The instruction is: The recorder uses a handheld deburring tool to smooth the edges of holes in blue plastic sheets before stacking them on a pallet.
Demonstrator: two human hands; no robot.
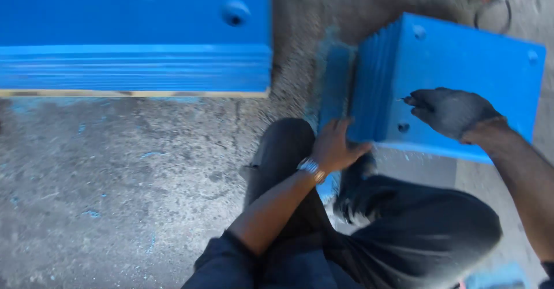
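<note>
Where the concrete floor [115,179] runs grey and flecked with blue dust, a stack of blue sheets [133,35] lies flat at upper left, edges squared, one countersunk hole showing. Right of it a second blue stack [461,64] sits tilted, seemingly tipped so its layered edge faces the person crouched over it. Left hand [334,144], bare, wristwatch [311,168] on, fingers loosely spread and pressed against that layered edge near the bottom corner, probably steadying it. Right hand [450,111], in a dark glove, rests on the stack's top face, fingers curled, forefinger and thumb pinched near a hole; anything held is too small to tell.
</note>
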